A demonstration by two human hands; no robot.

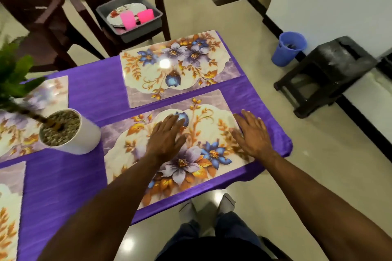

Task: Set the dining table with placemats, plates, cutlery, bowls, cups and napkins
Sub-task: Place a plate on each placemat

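Cloth: purple fabric, faint sheen, streaked weave, covers the counter.
Placemats: smooth, glossy, floral print; a lamp glare shows on the far one.
Pot: white, smooth, matt; gravel on top, rough.
Tub: grey plastic, matt.
Cups: pink, translucent plastic.
Bucket: blue plastic.
Stool: black plastic, dusty.
Floor: pale tile, glossy.

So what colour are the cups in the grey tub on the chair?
Pink; both cups show clearly in the head view, standing in the tub.
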